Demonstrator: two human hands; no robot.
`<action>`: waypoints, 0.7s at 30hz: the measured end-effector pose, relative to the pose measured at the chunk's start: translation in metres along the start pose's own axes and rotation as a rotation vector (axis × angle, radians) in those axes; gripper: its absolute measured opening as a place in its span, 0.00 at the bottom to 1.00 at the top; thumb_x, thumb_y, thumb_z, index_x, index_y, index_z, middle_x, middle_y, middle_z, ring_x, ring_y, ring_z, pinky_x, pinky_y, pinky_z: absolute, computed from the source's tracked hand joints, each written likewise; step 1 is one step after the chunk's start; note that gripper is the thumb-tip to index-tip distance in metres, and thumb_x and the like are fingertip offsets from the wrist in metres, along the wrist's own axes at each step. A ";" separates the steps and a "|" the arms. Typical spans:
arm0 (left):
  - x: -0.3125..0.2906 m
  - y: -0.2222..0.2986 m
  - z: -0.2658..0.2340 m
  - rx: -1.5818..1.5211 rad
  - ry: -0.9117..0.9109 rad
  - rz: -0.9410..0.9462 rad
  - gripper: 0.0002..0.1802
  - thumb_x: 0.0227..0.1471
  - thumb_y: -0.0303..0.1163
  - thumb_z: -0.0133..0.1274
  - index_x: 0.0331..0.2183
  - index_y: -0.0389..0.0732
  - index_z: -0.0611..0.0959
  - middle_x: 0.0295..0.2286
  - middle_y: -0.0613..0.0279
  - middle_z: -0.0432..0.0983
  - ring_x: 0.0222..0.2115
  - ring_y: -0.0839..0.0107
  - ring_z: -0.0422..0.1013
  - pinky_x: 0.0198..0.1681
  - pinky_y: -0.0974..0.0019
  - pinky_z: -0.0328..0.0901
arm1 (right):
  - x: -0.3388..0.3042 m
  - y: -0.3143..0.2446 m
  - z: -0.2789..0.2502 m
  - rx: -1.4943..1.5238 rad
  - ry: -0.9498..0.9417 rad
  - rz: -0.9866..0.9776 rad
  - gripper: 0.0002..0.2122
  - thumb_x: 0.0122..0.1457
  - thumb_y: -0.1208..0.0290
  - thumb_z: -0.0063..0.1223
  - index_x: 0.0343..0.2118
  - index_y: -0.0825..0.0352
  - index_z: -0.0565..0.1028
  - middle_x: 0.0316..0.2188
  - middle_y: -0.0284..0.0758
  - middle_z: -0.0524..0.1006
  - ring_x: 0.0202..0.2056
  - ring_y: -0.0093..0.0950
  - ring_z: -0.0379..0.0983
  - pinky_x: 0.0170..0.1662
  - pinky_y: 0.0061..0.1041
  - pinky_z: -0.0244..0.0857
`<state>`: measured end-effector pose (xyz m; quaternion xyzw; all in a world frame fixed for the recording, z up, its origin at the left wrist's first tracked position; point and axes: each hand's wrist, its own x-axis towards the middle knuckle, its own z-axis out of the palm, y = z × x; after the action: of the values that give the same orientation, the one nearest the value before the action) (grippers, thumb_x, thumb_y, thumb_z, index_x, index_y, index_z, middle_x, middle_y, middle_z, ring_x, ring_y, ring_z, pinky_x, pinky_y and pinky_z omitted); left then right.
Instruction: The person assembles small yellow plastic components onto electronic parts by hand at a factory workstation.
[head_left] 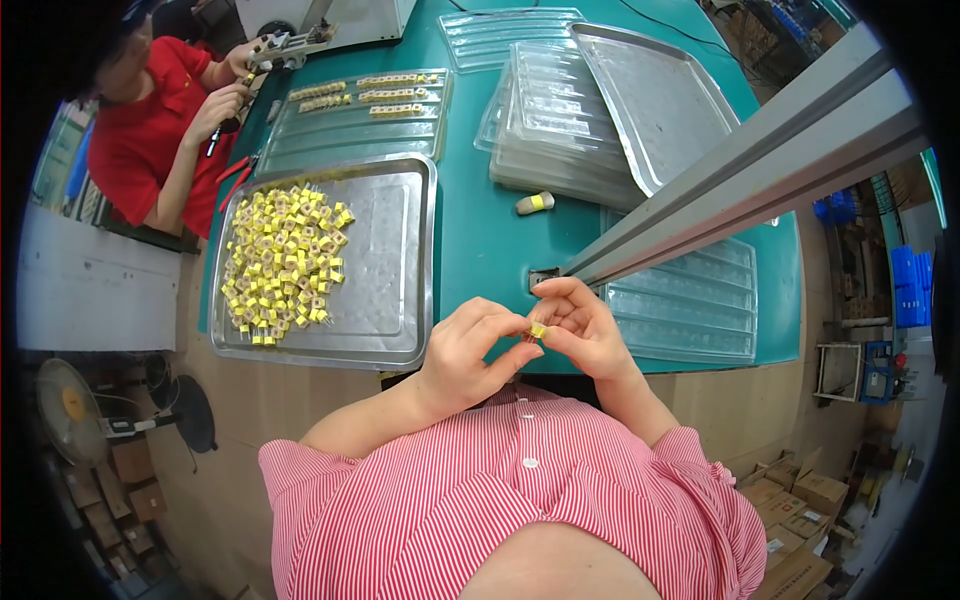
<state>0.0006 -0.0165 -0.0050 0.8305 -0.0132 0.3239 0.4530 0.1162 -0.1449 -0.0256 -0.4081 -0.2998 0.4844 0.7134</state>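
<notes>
Close in front of my chest, a small yellow-taped coil (538, 329) with thin wire leads is pinched between my hands. My left hand (470, 345) comes at it from the left, thumb and forefinger closed at its lead side. From the right, my right hand (585, 330) grips it between thumb and forefinger, the other fingers curled. A metal tray (392, 270) lies to the left of my hands, with a heap of similar yellow coils (280, 265) over its left half.
A metal post (740, 170) rises beside my right hand. Clear plastic trays (555, 120) are stacked at the back, a metal tray (650, 100) leaning on them. Another plastic tray (350, 135) holds rows of coils. Red-handled pliers (237, 180) lie near a co-worker in red (150, 120).
</notes>
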 end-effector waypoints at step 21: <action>0.004 -0.008 -0.008 -0.111 -0.172 -0.280 0.07 0.38 0.28 0.54 0.21 0.35 0.73 0.19 0.61 0.69 0.19 0.73 0.66 0.23 0.75 0.60 | -0.001 -0.001 0.003 -0.307 0.005 -0.034 0.17 0.47 0.81 0.48 0.42 0.71 0.61 0.29 0.34 0.70 0.33 0.21 0.67 0.38 0.18 0.61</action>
<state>0.0017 -0.0051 -0.0056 0.8225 0.0459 0.1842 0.5361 0.1143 -0.1451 -0.0233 -0.5086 -0.3753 0.4197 0.6514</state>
